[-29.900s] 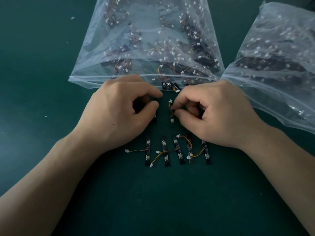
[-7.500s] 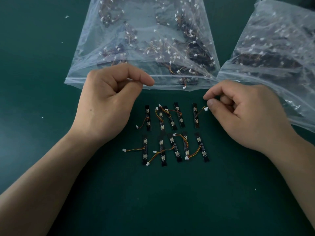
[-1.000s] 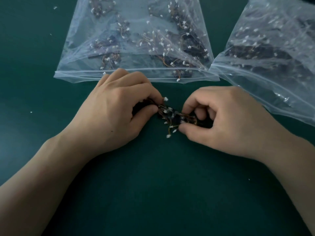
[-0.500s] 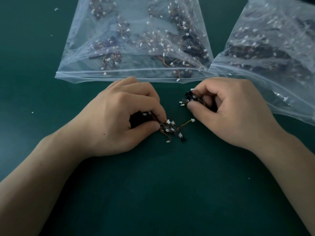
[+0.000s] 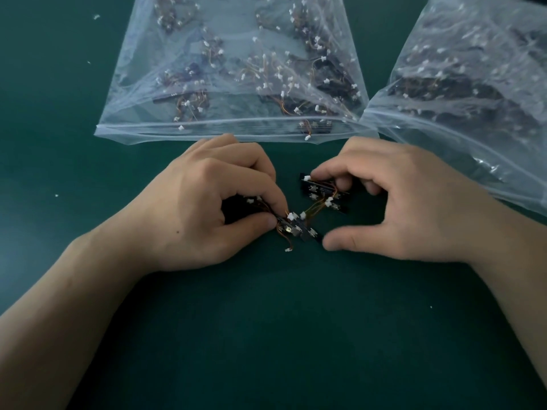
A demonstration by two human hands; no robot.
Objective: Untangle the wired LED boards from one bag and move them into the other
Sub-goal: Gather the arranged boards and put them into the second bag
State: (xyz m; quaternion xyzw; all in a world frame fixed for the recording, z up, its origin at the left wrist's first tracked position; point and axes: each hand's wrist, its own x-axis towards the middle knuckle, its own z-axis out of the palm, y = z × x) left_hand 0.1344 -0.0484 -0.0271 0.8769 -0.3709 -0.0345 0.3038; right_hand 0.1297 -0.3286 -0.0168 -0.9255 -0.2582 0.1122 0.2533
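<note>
Left hand [image 5: 207,202]: pinched closed on a bunch of LED boards [image 5: 296,227], centre of the green mat [image 5: 266,335].
Right hand [image 5: 414,202]: thumb spread, fingertips pressing a second bunch [image 5: 322,192]; grip unclear.
Handling: light, stiff strips; thin wires probably snag, so hold board edges.
Bags: clear bag [image 5: 231,69] far centre; second bag [image 5: 473,84] far right.

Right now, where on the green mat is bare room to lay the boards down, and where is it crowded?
Bare mat lies near the person, between the two forearms, and at far left beside the left bag. Crowded: the gap between left hand and right hand, filled by board bundles, and the right bag covers the right edge.
</note>
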